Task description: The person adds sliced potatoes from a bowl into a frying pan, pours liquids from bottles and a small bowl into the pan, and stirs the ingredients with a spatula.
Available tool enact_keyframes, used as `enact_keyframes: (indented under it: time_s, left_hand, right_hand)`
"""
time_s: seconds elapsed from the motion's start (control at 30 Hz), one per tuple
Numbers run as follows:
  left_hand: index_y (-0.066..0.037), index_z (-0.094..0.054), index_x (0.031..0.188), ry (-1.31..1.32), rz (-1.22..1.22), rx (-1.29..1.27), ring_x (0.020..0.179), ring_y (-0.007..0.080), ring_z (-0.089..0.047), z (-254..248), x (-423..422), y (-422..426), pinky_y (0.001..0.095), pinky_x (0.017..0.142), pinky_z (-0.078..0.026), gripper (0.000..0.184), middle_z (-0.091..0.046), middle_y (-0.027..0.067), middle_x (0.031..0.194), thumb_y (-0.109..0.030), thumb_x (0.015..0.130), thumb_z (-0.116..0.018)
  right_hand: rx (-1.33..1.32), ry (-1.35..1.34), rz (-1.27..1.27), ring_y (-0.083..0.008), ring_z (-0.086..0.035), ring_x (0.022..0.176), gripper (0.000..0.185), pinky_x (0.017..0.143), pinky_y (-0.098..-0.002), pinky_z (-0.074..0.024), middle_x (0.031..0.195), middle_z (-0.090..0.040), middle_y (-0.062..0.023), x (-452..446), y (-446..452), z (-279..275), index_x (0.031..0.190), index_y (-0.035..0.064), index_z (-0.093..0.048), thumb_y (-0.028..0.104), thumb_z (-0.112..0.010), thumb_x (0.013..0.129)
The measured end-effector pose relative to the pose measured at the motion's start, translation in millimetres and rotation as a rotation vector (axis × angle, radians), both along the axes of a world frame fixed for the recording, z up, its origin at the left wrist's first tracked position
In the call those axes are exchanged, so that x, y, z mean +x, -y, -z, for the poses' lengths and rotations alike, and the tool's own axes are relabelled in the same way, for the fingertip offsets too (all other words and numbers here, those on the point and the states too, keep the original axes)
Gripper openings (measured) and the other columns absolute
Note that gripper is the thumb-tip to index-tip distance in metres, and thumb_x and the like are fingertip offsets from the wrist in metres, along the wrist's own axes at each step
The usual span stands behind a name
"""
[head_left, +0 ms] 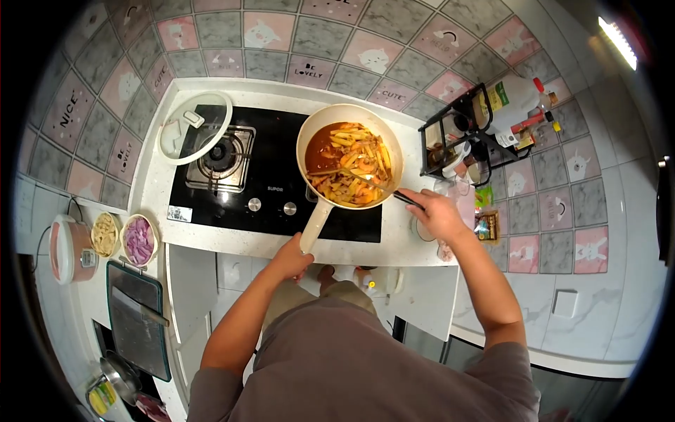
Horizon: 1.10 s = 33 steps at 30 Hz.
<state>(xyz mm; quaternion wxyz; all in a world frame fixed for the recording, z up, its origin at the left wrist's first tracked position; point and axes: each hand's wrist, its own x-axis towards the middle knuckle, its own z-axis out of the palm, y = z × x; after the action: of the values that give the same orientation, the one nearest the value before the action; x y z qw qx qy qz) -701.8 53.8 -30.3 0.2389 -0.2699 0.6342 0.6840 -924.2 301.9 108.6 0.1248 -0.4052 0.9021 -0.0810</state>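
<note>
My left hand (pixel 290 259) is closed around the cream handle of a deep pan (pixel 306 133) on the right side of the black gas stove (pixel 275 165). Reddish-brown sauce fills the pan's left part, and yellow strips with brownish and orange pieces (pixel 360 158) lie mostly to the right. My right hand (pixel 439 214) grips the dark handle of a utensil (pixel 404 197), which reaches over the pan's right rim into the food. Its far end looks long and thin; its exact shape is hard to tell.
A glass lid (pixel 226 119) leans behind the left burner (pixel 221 158). A black rack (pixel 425 151) with bottles stands at the right. On the left counter are two food bowls (pixel 139 240), a rice cooker (pixel 63 250) and a cutting board (pixel 137 344) with a knife (pixel 140 309).
</note>
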Motion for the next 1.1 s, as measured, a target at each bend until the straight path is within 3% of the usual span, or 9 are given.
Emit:
enact_keyframes:
  time_s: [0.17, 0.27, 0.33, 0.37, 0.5, 0.6, 0.67, 1.0, 1.1]
  left_hand:
    - [-0.004, -0.039, 0.120, -0.002, -0.011, -0.004, 0.038, 0.0176, -0.049, 4, 0, -2, 0.0340, 0.035, -0.041, 0.041, -0.051, 0.0074, 0.059, -0.002, 0.084, -0.056]
    - [-0.004, -0.039, 0.124, -0.010, -0.012, 0.006, 0.040, 0.0163, -0.049, 5, 0, -2, 0.0328, 0.035, -0.041, 0.045, -0.050, 0.0071, 0.059, -0.002, 0.082, -0.054]
    - [-0.003, -0.038, 0.126, -0.017, -0.008, 0.025, 0.040, 0.0168, -0.049, 6, 1, -1, 0.0332, 0.035, -0.041, 0.047, -0.050, 0.0075, 0.060, -0.001, 0.082, -0.054]
    - [-0.003, -0.038, 0.126, -0.010, -0.012, 0.021, 0.040, 0.0168, -0.049, 4, 1, 0, 0.0332, 0.035, -0.041, 0.047, -0.050, 0.0075, 0.060, -0.001, 0.082, -0.054]
    - [-0.003, -0.038, 0.128, -0.020, 0.000, 0.043, 0.039, 0.0169, -0.049, -1, 0, 5, 0.0329, 0.036, -0.041, 0.049, -0.051, 0.0083, 0.061, 0.002, 0.082, -0.052]
    - [-0.003, -0.039, 0.126, -0.025, 0.004, 0.062, 0.040, 0.0171, -0.048, 0, 0, 8, 0.0331, 0.037, -0.041, 0.046, -0.051, 0.0086, 0.063, 0.002, 0.082, -0.053]
    - [-0.004, -0.040, 0.123, -0.021, 0.002, 0.066, 0.041, 0.0173, -0.048, 1, 0, 9, 0.0337, 0.038, -0.041, 0.043, -0.050, 0.0087, 0.063, 0.002, 0.082, -0.053]
    - [-0.003, -0.035, 0.133, 0.012, 0.023, 0.066, 0.038, 0.0154, -0.047, 2, -1, 10, 0.0308, 0.036, -0.040, 0.057, -0.056, 0.0102, 0.067, 0.005, 0.080, -0.051]
    - [-0.002, -0.035, 0.132, 0.014, 0.025, 0.048, 0.038, 0.0155, -0.048, -1, -2, 10, 0.0305, 0.035, -0.040, 0.055, -0.056, 0.0108, 0.068, 0.005, 0.080, -0.051]
  right_hand:
    - [-0.155, 0.009, -0.003, -0.0309, -0.063, 0.077, 0.032, 0.070, -0.0401, -0.0515, 0.080, -0.062, -0.0105, -30, -16, -8, 0.123, 0.0197, -0.066, 0.018, -0.064, 0.091]
    - [-0.331, 0.093, 0.043, -0.0218, -0.060, 0.067, 0.032, 0.064, -0.0335, -0.0491, 0.070, -0.060, -0.0051, -36, -14, 21, 0.126, 0.0144, -0.064, 0.020, -0.061, 0.095]
    - [-0.391, 0.633, 0.462, -0.0106, -0.049, 0.060, 0.034, 0.056, -0.0264, -0.0431, 0.068, -0.053, 0.0022, -32, 6, 37, 0.131, 0.0115, -0.061, 0.023, -0.056, 0.099]
    - [-0.435, 0.754, 0.529, -0.0041, -0.041, 0.060, 0.037, 0.053, -0.0206, -0.0368, 0.068, -0.047, 0.0063, -27, 17, 42, 0.134, 0.0093, -0.058, 0.024, -0.054, 0.101]
    - [-0.428, 0.833, 0.595, -0.0049, -0.047, 0.063, 0.037, 0.058, -0.0214, -0.0407, 0.073, -0.054, 0.0037, -14, 34, 56, 0.135, 0.0083, -0.058, 0.024, -0.054, 0.101]
    - [-0.440, 0.634, 0.398, -0.0055, -0.053, 0.073, 0.037, 0.067, -0.0218, -0.0448, 0.084, -0.063, 0.0001, -15, 28, 59, 0.133, 0.0062, -0.059, 0.023, -0.058, 0.100]
    - [-0.342, 0.711, 0.468, -0.0067, -0.056, 0.084, 0.036, 0.079, -0.0225, -0.0466, 0.099, -0.069, -0.0027, -17, 24, 47, 0.131, 0.0062, -0.060, 0.020, -0.061, 0.098]
    - [-0.310, 0.724, 0.191, -0.0085, -0.058, 0.085, 0.037, 0.082, -0.0251, -0.0482, 0.100, -0.071, -0.0012, -59, -26, 48, 0.129, 0.0098, -0.062, 0.016, -0.067, 0.093]
    - [-0.104, 0.620, 0.089, -0.0118, -0.060, 0.084, 0.036, 0.082, -0.0273, -0.0490, 0.100, -0.071, -0.0055, -71, -34, 19, 0.126, 0.0138, -0.065, 0.017, -0.069, 0.091]
